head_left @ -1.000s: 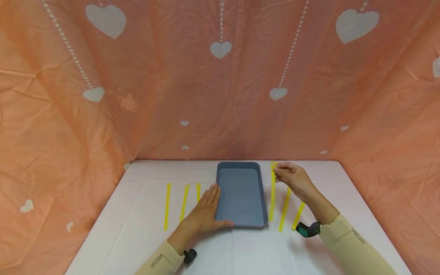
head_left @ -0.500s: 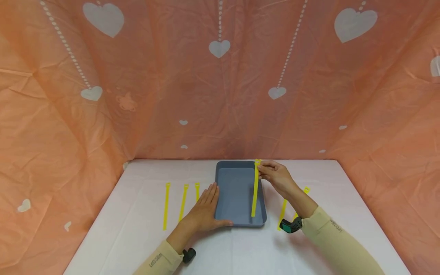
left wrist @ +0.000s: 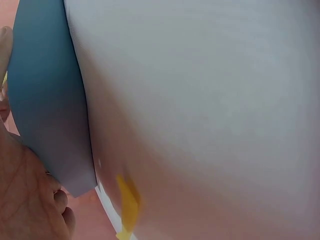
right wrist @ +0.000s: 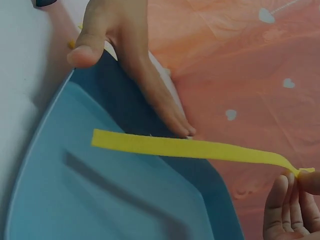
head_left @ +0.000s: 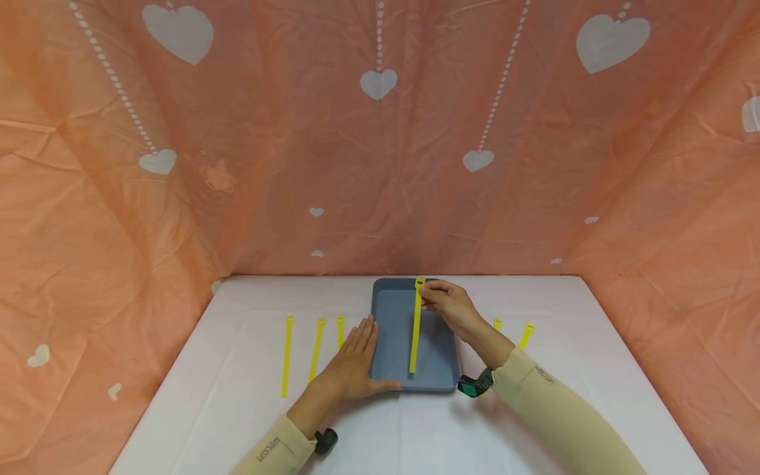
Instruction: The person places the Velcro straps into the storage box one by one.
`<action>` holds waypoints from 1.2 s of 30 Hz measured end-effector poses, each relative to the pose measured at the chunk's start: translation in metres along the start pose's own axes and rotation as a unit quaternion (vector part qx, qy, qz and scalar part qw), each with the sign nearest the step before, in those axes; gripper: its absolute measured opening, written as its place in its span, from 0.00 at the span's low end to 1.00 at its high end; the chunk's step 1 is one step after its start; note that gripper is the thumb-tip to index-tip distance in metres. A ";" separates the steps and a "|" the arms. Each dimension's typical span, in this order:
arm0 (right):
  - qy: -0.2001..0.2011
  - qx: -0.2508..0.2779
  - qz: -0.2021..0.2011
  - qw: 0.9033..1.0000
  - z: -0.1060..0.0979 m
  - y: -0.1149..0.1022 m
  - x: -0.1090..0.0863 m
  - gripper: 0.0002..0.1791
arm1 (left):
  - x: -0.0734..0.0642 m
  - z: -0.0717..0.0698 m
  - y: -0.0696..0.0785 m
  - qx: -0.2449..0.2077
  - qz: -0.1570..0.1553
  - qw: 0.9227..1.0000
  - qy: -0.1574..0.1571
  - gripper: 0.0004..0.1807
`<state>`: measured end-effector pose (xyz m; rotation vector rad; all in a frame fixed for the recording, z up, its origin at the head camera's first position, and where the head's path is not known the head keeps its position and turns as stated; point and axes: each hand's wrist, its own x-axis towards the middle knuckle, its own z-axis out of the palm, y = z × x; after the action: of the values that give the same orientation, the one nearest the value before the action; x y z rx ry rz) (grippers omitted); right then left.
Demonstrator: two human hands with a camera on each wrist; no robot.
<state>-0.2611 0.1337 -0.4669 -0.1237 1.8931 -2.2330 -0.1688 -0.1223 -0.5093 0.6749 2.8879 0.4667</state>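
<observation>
In the head view, we note two beige sleeves (head_left: pixel 564 412) along the bottom edge, each with a black wrist device (head_left: pixel 475 384) at the cuff. At lower center, the left hand (head_left: pixel 353 369) lies against the left side of the gray-blue tray (head_left: pixel 439 359); its fingers are straight and side by side, and its thumb is spread along the near rim. Right of center, the right hand (head_left: pixel 450 309) pinches a yellow strap (head_left: pixel 415 336) near its slotted end. We locate this strap above the tray, its plain end hanging toward the bottom of the frame; in the right wrist view, a shadow (right wrist: pixel 120 192) falls on the tray floor, apart from the strap. Left of the tray we count three straps (head_left: pixel 287 356), and right of it two, partly hidden by the right arm. All lie on the white table (head_left: pixel 368 435). Behind, an orange curtain (head_left: pixel 380 178) with white hearts (head_left: pixel 179 33) fills the upper frame.
</observation>
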 end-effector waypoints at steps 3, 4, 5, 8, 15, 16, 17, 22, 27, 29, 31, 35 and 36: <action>0.002 -0.003 0.006 1.000 0.007 0.004 0.004 0.13 | -0.001 -0.001 0.000 -0.009 0.002 1.000 0.000 0.74; 0.003 -0.006 0.009 1.000 0.009 0.005 0.005 0.13 | -0.001 -0.001 -0.001 -0.009 0.001 1.000 -0.002 0.74; 0.003 -0.008 0.011 1.000 0.011 0.007 0.006 0.13 | -0.001 -0.001 -0.001 -0.008 0.001 1.000 -0.005 0.74; 0.006 -0.015 0.017 1.000 0.017 0.011 0.008 0.14 | -0.002 -0.002 0.000 -0.009 0.005 1.000 -0.004 0.74; 0.005 -0.028 0.022 0.999 0.028 0.023 0.018 0.14 | -0.002 -0.004 0.002 -0.017 0.000 1.000 -0.005 0.73; 0.006 -0.032 0.022 0.999 0.029 0.024 0.019 0.13 | -0.003 -0.004 0.002 -0.019 0.001 1.000 -0.004 0.74; 0.008 -0.037 0.023 0.999 0.030 0.026 0.021 0.13 | -0.003 -0.004 0.002 -0.021 0.001 1.000 -0.005 0.74; 0.013 -0.060 0.026 0.998 0.035 0.033 0.026 0.13 | -0.002 -0.004 0.001 -0.022 -0.001 1.000 -0.009 0.74; 0.005 -0.060 0.028 0.998 0.040 0.039 0.030 0.13 | -0.002 -0.005 0.001 -0.022 -0.001 1.000 -0.010 0.74; 0.005 -0.063 0.030 0.998 0.042 0.042 0.032 0.13 | -0.002 -0.004 0.001 -0.021 0.001 1.000 -0.010 0.74; 0.007 -0.071 0.030 0.997 0.044 0.045 0.034 0.12 | -0.002 -0.003 0.001 -0.022 0.002 1.000 -0.010 0.73; 0.013 -0.079 0.031 0.996 0.047 0.049 0.036 0.12 | -0.001 -0.001 0.000 -0.020 0.001 1.000 -0.011 0.74; 0.013 -0.081 0.033 0.996 0.048 0.050 0.037 0.11 | 0.000 -0.001 0.001 -0.020 0.000 1.000 -0.010 0.74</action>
<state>-0.2822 0.0720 -0.5101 -0.0578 2.0594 -2.0472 -0.1683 -0.1222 -0.5080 0.6681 2.8510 0.5141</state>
